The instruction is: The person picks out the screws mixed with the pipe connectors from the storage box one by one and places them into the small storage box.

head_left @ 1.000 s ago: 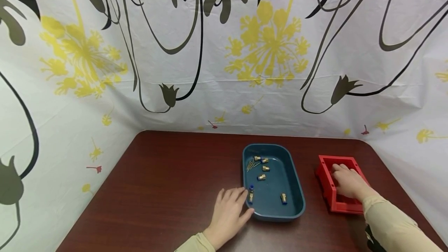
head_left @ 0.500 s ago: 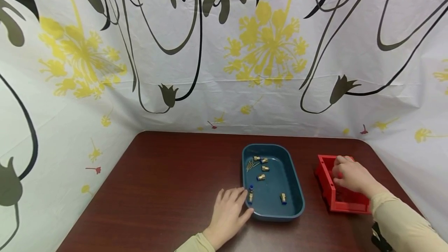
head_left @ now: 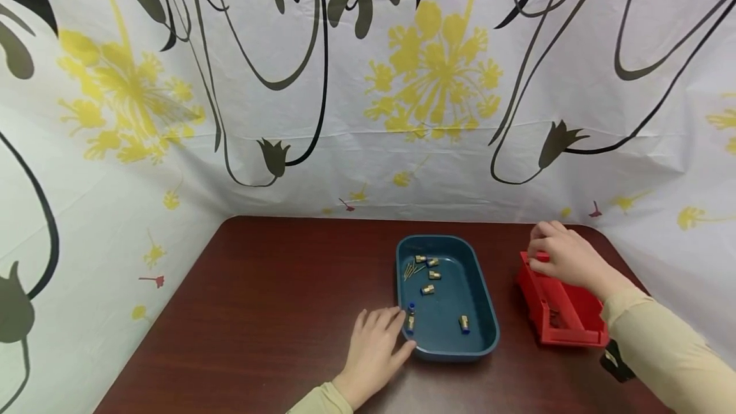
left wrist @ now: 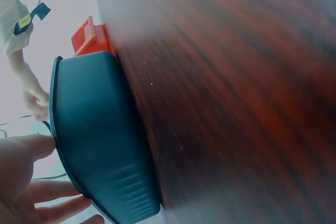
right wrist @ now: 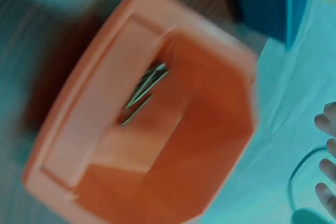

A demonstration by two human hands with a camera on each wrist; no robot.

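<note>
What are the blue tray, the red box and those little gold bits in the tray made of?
The tray looks like moulded plastic: rounded corners, smooth dull-blue walls. The red box also seems plastic, matte and uniformly coloured. The gold bits shine like brass, probably metal fittings; some carry blue ends, perhaps plastic.

Dark reddish-brown wooden surface (head_left: 276, 299); teal oval plastic tray (head_left: 480, 299); red plastic bin (head_left: 566, 321); white curtain with yellow flowers, black stems (head_left: 368, 82).

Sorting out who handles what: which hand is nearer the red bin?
The right. The right hand grips the far end of the red bin, tilting it up. The left hand rests against the blue tray, on its side away from the bin.
</note>
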